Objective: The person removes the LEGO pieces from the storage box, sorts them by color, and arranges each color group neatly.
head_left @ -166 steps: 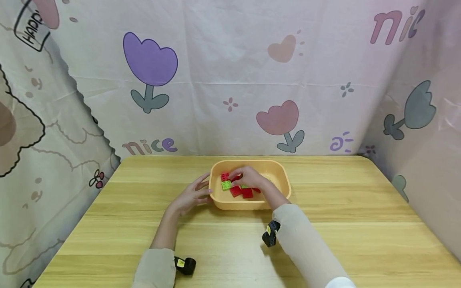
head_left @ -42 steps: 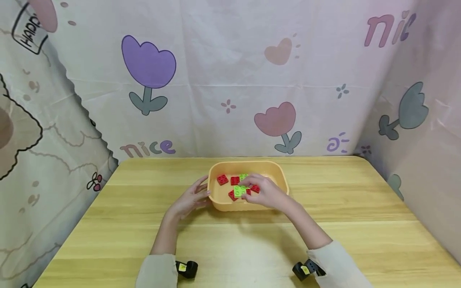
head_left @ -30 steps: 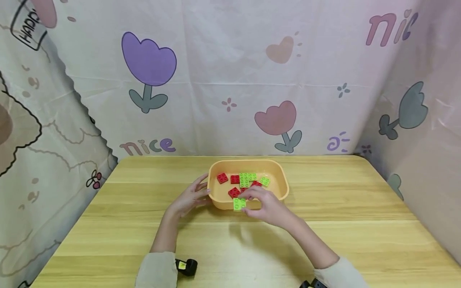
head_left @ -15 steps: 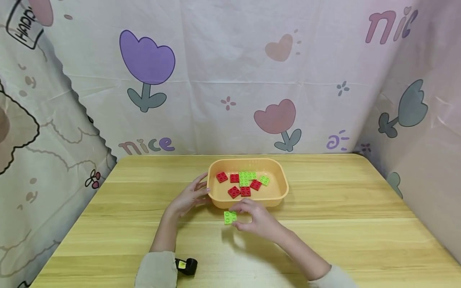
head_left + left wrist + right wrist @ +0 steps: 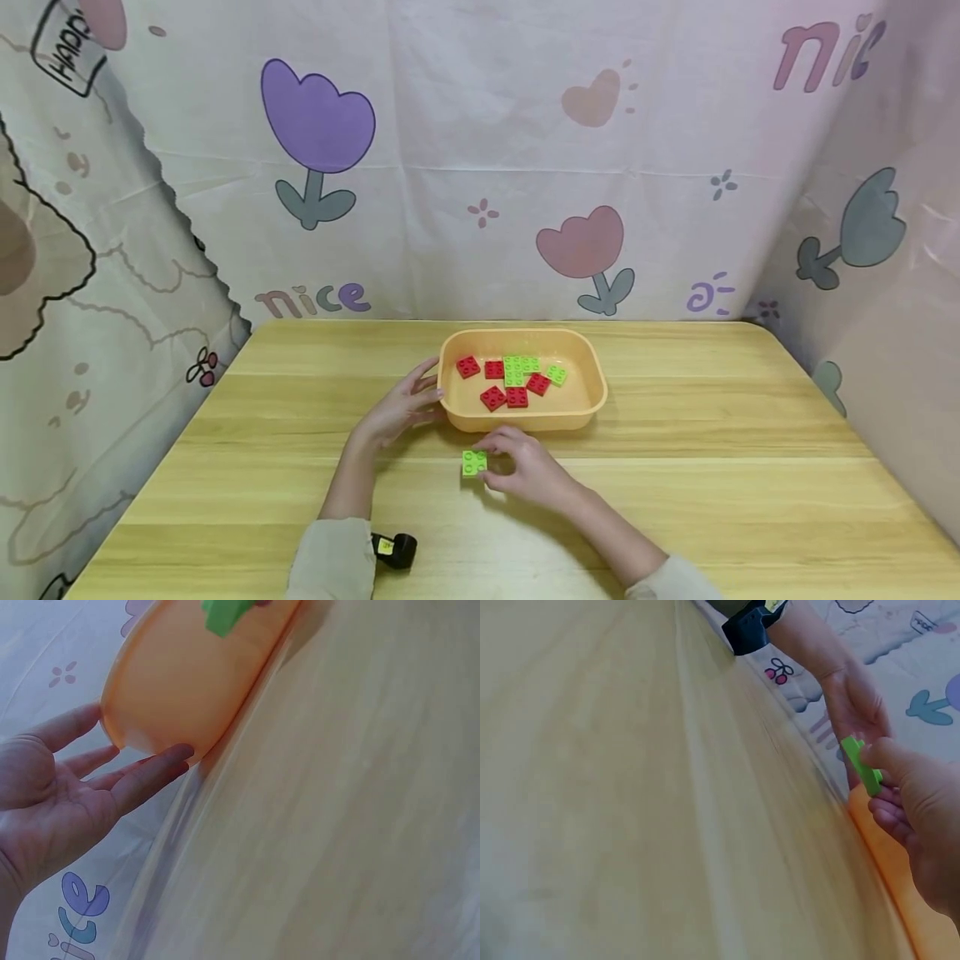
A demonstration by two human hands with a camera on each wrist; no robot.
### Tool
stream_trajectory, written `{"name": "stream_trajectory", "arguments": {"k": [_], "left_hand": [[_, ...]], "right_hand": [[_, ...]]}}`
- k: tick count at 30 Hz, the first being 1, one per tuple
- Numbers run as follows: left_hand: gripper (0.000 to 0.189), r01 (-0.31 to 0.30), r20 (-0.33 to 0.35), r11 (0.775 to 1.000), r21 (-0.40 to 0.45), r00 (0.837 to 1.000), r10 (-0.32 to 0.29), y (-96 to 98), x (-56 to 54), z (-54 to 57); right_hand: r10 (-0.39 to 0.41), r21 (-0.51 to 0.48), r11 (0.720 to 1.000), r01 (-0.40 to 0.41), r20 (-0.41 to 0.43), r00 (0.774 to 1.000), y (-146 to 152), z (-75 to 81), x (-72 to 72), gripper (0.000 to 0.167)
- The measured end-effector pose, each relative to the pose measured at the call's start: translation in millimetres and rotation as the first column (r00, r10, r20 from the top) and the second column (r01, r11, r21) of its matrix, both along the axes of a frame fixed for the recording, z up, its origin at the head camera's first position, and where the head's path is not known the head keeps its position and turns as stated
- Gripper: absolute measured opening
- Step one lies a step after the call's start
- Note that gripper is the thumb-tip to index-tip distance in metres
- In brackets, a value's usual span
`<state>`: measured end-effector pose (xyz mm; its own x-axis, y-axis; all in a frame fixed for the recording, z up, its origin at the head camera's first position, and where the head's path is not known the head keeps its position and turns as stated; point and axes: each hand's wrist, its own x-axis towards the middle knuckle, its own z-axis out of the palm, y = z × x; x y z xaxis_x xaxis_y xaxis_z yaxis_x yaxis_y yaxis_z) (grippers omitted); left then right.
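Note:
Between thumb and fingertips, my right hand (image 5: 528, 469) pinches a light green toy building brick (image 5: 474, 464) with studs on top. The brick is over the table in front of the orange-yellow bin (image 5: 525, 423), and the right wrist view shows the same green brick (image 5: 861, 765) edge-on. My left hand (image 5: 401, 410) touches the left end of the bin with its fingers spread and fairly straight, as the left wrist view also shows the hand (image 5: 82, 784) against the bin wall. Inside the bin lie several red bricks (image 5: 492, 398) and several light green bricks (image 5: 513, 372).
A wooden table (image 5: 750, 467) extends around the bin. Behind it hangs a printed cloth (image 5: 450, 100) with flowers and hearts, which also covers both sides. A small black camera (image 5: 395, 551) is strapped at the left wrist.
My right hand took a green brick from the bin, carried it over the front rim and brought it toward me, slightly left. My left hand stays at the bin's left end.

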<state>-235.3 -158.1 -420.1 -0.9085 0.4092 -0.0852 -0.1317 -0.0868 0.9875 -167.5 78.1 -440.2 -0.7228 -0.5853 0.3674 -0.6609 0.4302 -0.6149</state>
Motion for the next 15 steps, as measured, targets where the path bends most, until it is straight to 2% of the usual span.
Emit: {"name": "stream_trajectory", "arguments": {"k": [15], "left_hand": [[0.065,0.016,0.001,1.0,-0.005,1.0,-0.016,0.1,-0.5,-0.7]], "right_hand": [[-0.035,0.011,0.999,0.035,-0.004,0.999,-5.6,-14.7,-5.4,0.03]]}}
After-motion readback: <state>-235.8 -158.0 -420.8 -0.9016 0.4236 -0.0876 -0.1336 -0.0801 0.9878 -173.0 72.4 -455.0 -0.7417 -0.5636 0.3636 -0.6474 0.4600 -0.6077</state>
